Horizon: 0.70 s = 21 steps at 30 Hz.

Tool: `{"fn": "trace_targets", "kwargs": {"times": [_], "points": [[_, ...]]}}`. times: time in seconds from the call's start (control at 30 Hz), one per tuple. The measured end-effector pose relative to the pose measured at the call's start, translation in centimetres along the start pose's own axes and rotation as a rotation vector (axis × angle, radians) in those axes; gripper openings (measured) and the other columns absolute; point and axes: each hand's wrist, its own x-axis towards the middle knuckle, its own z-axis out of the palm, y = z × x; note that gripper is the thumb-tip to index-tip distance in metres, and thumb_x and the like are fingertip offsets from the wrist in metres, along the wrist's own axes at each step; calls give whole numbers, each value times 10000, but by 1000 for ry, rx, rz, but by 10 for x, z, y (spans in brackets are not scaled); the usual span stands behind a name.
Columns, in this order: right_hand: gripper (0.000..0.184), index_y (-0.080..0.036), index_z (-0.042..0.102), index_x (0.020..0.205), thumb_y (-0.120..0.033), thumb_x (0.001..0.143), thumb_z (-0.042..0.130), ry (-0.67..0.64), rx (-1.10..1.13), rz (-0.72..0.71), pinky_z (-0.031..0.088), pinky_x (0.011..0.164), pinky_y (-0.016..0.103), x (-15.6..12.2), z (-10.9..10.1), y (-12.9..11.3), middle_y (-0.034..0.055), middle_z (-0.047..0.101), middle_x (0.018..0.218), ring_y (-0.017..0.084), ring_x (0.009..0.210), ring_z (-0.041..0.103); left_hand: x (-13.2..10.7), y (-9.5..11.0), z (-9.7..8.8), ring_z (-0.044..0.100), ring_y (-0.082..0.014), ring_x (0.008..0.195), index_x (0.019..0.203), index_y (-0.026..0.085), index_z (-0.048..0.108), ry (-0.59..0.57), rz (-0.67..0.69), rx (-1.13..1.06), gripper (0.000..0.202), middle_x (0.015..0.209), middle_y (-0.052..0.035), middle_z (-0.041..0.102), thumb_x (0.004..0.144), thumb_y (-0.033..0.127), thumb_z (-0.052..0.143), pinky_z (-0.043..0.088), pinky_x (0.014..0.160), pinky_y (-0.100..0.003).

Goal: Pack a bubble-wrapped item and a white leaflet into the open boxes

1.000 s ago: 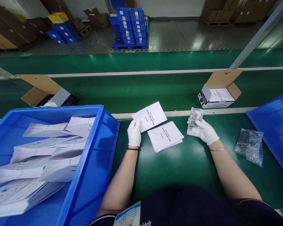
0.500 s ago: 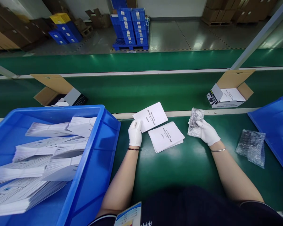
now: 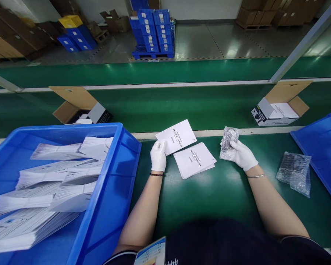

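Note:
White gloves cover both hands. My left hand (image 3: 158, 156) pinches the near-left edge of a white printed booklet (image 3: 179, 135), marked "Minute Stream 1000". Just below it, a small stack of matching booklets (image 3: 194, 161) lies on the green worktable (image 3: 182, 213). Over to the right, my right hand (image 3: 244, 155) is closed on a bubble-wrap packet (image 3: 228, 143), thumb on top; what is inside the wrap I cannot make out. Further right, another bubble-wrap packet or two (image 3: 294, 173) lie on the table.
A blue bin (image 3: 118, 162) at left holds several bundles of booklets (image 3: 44, 198). At right stands another blue bin (image 3: 322, 143). Beyond a white rail (image 3: 206, 134), two open cartons, the left carton (image 3: 77, 105) and the right carton (image 3: 278, 106), sit on a green belt (image 3: 168, 106).
Both open cartons beyond the rail have shifted to the right. My hands, the held booklet and the packet have stayed almost still.

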Motion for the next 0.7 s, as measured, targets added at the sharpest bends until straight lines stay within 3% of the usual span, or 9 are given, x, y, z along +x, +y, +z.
{"fn": "trace_targets", "kwargs": {"times": [0.3, 0.7], "points": [[371, -257, 640, 1169, -321, 814, 726, 4, -22, 2, 555, 965, 444, -1, -1, 0, 56, 724, 1089, 227, 1020, 680, 0, -2, -1, 652, -280, 1057, 974, 138, 704, -19, 2, -1, 298, 1080, -123, 719, 846, 389, 608, 527, 954, -409], [348, -251, 662, 1147, -311, 810, 726, 20, -10, 6, 533, 998, 441, -2, 3, -1, 53, 728, 1055, 222, 1009, 679, 0, -3, -1, 658, -251, 1027, 977, 148, 717, -4, 9, 24, 263, 1071, -98, 730, 851, 342, 593, 543, 909, -359]]}}
